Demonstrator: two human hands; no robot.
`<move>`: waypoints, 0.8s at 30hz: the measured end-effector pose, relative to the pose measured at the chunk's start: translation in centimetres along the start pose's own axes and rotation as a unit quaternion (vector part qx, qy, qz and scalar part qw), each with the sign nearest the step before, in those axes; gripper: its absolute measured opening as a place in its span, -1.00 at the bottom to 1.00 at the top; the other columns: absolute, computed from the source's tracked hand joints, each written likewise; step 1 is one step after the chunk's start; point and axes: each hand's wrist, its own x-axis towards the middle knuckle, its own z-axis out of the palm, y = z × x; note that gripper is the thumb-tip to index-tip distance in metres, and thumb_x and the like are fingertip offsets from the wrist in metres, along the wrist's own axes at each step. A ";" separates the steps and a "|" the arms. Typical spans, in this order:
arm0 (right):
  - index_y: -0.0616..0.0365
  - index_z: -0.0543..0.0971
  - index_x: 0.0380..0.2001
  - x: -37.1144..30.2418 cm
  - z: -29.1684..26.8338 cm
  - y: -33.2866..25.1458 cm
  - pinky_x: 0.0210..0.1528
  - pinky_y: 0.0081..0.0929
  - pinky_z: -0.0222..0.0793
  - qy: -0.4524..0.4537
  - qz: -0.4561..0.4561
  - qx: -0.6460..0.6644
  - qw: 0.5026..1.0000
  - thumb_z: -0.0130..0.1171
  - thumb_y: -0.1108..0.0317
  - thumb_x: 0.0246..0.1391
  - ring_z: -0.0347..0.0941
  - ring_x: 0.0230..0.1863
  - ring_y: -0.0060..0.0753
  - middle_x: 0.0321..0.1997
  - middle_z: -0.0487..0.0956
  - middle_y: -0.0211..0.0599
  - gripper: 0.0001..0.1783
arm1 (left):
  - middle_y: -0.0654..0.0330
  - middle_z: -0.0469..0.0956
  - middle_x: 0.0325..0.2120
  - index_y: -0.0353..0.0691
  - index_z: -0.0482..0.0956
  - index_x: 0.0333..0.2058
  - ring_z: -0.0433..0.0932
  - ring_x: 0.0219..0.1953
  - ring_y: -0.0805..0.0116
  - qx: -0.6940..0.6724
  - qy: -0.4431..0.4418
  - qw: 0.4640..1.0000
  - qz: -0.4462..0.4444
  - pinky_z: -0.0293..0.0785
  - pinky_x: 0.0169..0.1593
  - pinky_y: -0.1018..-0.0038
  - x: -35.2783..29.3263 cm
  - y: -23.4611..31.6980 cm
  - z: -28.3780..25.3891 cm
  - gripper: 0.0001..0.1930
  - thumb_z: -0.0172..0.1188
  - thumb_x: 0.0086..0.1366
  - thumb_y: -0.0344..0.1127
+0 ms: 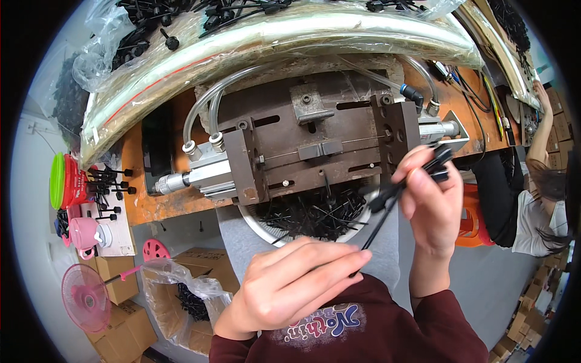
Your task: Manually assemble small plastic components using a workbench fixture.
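Blur muddies the black parts (443, 156) partly hidden in the right hand (434, 202).

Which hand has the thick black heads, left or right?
The right hand: black heads jut out past its grip. The left hand has only a thin stem at its fingertips, with no head there.

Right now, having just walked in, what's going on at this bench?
The person's right hand holds black stemmed parts, while the left hand grips one slim stem near its lower end. A white basket of similar parts shows beyond the hands, at the near edge of a brown metal fixture.
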 end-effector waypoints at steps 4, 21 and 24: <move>0.40 0.55 -0.23 0.0 -0.4 0.5 -0.46 -0.63 0.39 0.065 -0.168 -0.092 0.979 0.17 0.55 0.08 0.47 -0.50 -0.51 -0.19 0.52 -0.10 -0.83 | 0.07 0.60 -0.25 -0.22 0.69 -0.33 0.59 -0.43 0.37 0.097 0.047 0.994 -0.026 0.53 -0.37 0.51 -0.4 -0.4 0.2 -0.64 0.50 -0.23 -0.47; 0.27 0.65 -0.29 -0.8 -0.8 1.7 -0.49 -0.53 0.42 -0.036 -0.470 -0.472 0.745 0.33 0.56 -0.32 0.50 -0.45 -0.36 -0.27 0.53 -0.21 -0.64 | 0.11 0.60 -0.10 -0.27 0.64 -0.35 0.49 -0.59 0.50 0.322 0.024 0.946 0.003 0.38 -0.46 0.59 1.1 -4.4 2.7 -0.78 0.35 -0.04 -0.38; 0.30 0.65 -0.28 -0.6 -0.8 2.0 -0.50 -0.51 0.43 -0.035 -0.494 -0.527 0.691 0.30 0.57 -0.32 0.50 -0.46 -0.33 -0.27 0.52 -0.19 -0.63 | 0.15 0.63 -0.14 -0.22 0.65 -0.31 0.53 -0.56 0.45 0.285 0.032 0.958 -0.020 0.41 -0.45 0.59 1.1 -4.0 2.6 -0.68 0.44 -0.14 -0.40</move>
